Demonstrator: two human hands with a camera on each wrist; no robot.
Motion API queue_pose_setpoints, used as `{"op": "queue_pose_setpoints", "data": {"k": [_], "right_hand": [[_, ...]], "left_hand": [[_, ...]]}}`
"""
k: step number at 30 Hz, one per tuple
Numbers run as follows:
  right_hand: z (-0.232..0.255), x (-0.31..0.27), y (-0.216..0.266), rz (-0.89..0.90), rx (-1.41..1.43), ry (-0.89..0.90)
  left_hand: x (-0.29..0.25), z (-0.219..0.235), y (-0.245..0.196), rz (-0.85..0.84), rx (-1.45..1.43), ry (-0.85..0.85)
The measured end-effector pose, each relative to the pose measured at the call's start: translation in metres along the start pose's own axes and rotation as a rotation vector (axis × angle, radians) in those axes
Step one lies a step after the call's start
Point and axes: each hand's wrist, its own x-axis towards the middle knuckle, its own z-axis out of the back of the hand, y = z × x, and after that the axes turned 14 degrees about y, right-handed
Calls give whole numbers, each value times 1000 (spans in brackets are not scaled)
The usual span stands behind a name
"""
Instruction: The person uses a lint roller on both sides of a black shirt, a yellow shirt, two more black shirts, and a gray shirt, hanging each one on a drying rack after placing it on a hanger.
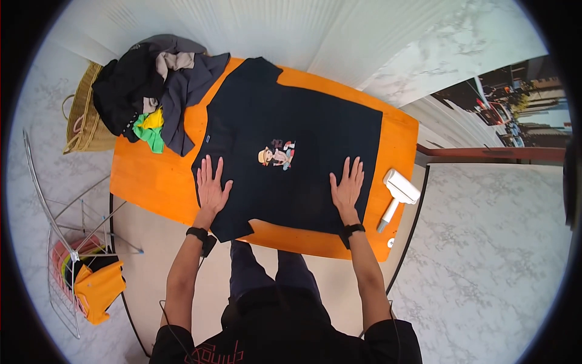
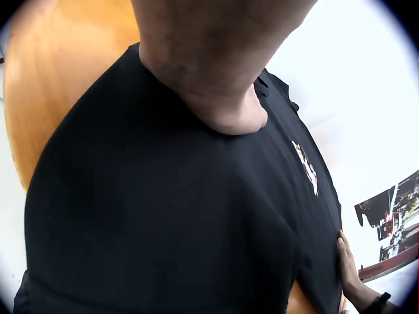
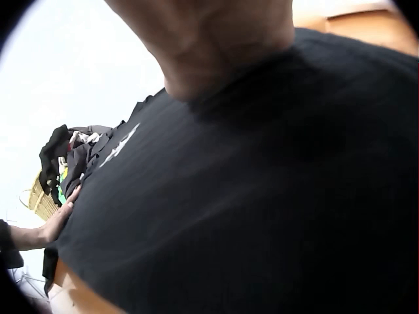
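A black T-shirt with a small cartoon figure printed on it lies spread over the orange table. Its collar side points left and its hem right in the head view. My left hand rests flat on the shirt near the collar and the lower sleeve, fingers straight. Near the hem, my right hand lies flat on the cloth, fingers extended. Both wrist views show the dark fabric close under each hand, the left hand's fingers mostly hidden behind its wrist.
A heap of dark clothes lies at the table's back left, beside a woven basket. A white lint roller lies right of the shirt. On the left, a metal drying rack stands on the floor near an orange cloth.
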Motion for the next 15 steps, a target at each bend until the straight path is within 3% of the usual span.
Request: {"op": "queue_pose_setpoints", "data": {"k": [15], "right_hand": [[4, 50, -9, -5, -36, -11]], "left_hand": [[54, 7, 1, -21, 16, -68]]}}
